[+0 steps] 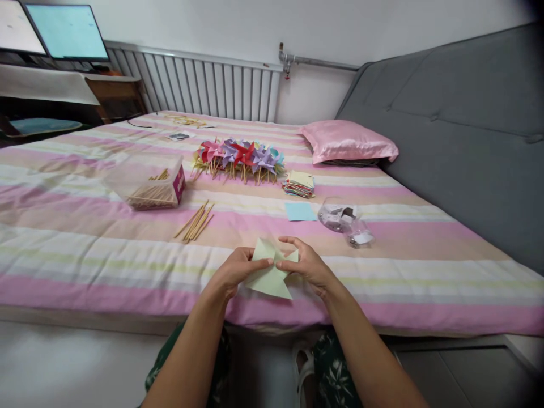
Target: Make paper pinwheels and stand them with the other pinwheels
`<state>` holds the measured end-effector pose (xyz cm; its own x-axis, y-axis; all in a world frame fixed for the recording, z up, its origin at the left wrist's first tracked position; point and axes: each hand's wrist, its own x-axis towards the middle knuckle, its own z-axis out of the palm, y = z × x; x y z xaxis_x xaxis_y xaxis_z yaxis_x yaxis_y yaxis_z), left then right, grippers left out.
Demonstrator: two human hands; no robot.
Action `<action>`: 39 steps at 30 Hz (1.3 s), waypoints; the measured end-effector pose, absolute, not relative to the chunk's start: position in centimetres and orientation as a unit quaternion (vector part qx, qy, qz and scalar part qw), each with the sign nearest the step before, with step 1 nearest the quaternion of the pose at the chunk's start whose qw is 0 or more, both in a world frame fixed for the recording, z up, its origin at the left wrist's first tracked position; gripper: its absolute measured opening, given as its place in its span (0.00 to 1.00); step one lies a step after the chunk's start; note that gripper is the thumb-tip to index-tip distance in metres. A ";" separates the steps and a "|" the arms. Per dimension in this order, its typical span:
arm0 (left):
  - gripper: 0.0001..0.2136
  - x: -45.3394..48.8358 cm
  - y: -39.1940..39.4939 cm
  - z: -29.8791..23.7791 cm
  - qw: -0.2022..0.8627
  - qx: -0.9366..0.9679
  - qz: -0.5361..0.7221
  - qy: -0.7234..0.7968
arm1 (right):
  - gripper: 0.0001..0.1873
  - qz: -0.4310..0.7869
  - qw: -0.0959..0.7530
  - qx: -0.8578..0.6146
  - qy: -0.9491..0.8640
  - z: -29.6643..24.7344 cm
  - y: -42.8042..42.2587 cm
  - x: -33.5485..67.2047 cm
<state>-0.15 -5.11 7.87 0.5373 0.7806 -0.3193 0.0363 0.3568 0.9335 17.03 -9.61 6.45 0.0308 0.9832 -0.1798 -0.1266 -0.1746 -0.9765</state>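
Both hands hold a pale green paper pinwheel (271, 281) above the front edge of the bed. My left hand (238, 268) grips its left side, thumb pressed near the centre. From the right, my right hand (309, 265) pinches the paper with its thumb close to the left thumb; its index finger is raised and curved. Some of the paper's corners stick outward. Beyond the hands lie a light blue paper square (300, 211) and a stack of coloured paper (299, 184). A loose bunch of thin wooden sticks (195, 222) rests to the left.
Finished pinwheels on sticks (242, 157) stand grouped mid-bed. A clear plastic box (147, 184) holds more sticks. Clear containers with small parts (345, 220) sit on the right. Farther back are a pink pillow (348, 141), a grey headboard (450, 107) and a radiator (199, 82).
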 end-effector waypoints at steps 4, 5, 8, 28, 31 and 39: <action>0.11 -0.2 -5.1 7.7 0.710 0.506 0.258 0.416 | 0.36 0.540 0.490 -0.525 -0.439 6.4 -9.7 17.1; 0.10 -0.2 -5.1 7.7 0.709 0.506 0.257 0.418 | 0.36 0.534 0.489 -0.527 -0.444 6.4 -9.7 17.1; 0.09 -0.1 -5.1 7.7 0.708 0.504 0.257 0.423 | 0.35 0.503 0.487 -0.540 -0.467 6.6 -9.7 17.1; 0.11 1.7 -5.1 7.7 0.667 0.432 0.403 0.455 | 0.21 0.510 0.597 -0.466 -0.407 6.5 -9.0 16.1; 0.10 1.7 -5.1 7.9 0.670 0.422 0.405 0.457 | 0.17 0.499 0.604 -0.475 -0.401 6.6 -9.1 16.0; 0.11 1.7 -5.1 7.6 0.666 0.427 0.400 0.462 | 0.14 0.496 0.610 -0.472 -0.398 6.8 -9.2 16.0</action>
